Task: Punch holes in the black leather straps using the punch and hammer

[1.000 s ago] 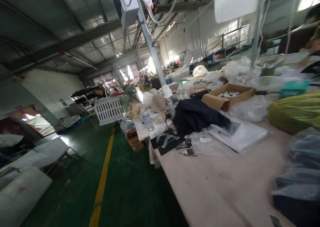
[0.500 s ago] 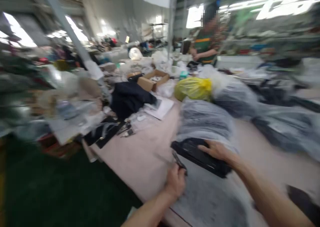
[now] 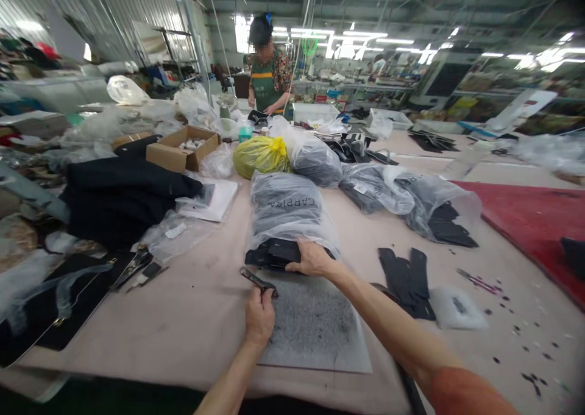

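Dark object [image 3: 253, 278] fills the left grip [image 3: 259, 317]; the right grip [image 3: 315, 258] holds black pieces [image 3: 273, 252].

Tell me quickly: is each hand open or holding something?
Left hand: closed, holding a small black piece.
Right hand: touching black pieces at the bag; grip unclear.

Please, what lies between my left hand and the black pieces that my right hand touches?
The head view shows a black tool, gripped in the left hand, between that hand and the black pieces.
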A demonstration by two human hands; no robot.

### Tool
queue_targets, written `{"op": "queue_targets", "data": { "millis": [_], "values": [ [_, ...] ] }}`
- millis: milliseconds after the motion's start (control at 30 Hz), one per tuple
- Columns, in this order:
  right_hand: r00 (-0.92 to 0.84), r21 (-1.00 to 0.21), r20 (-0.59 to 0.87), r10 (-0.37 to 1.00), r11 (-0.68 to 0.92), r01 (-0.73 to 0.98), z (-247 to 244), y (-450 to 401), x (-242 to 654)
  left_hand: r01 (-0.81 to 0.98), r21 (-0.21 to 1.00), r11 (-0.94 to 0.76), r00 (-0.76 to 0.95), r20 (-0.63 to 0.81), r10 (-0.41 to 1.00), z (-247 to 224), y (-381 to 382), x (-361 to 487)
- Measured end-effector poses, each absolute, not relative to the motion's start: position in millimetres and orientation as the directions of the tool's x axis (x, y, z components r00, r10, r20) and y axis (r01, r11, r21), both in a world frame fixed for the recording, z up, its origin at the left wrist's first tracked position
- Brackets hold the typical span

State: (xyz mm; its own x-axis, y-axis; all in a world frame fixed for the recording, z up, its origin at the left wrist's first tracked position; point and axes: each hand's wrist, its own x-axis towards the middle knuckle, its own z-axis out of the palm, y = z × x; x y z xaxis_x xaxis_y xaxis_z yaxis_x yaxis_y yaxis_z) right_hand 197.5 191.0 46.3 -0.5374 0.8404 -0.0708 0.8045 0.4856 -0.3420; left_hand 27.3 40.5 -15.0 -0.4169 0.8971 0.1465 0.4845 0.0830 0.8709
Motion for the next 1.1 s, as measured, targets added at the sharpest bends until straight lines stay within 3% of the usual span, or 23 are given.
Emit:
{"op": "queue_targets", "data": {
  "millis": [400,500,567,667,767,1100],
  "values": [
    [-0.627,-0.245,-0.127,0.769,0.588,0.771,98,195,190,0.453,0.887,0.089,-0.451,0.142,0.881,-21,41,26],
    [-0.67,-0.296,-0.119,0.732,0.618,0.728,115,200,186,0.449,0.888,0.098,-0.441,0.125,0.889,-20,41,25],
    [-0.689,-0.362,-0.003,0.725,0.641,0.677,119,212,185,0.454,0.885,0.106,-0.442,0.12,0.889,-19,41,25],
    [-0.723,-0.349,0.114,0.681,0.709,0.613,100,235,187,0.467,0.877,0.109,-0.443,0.125,0.888,-19,41,25],
    [-0.778,-0.26,0.015,0.627,0.754,0.603,62,258,187,0.482,0.869,0.108,-0.435,0.13,0.891,-20,42,25],
    [-0.679,-0.257,0.086,0.729,0.675,0.692,1,332,150,0.521,0.846,0.111,-0.391,0.121,0.912,-23,45,26]
  ]
}}
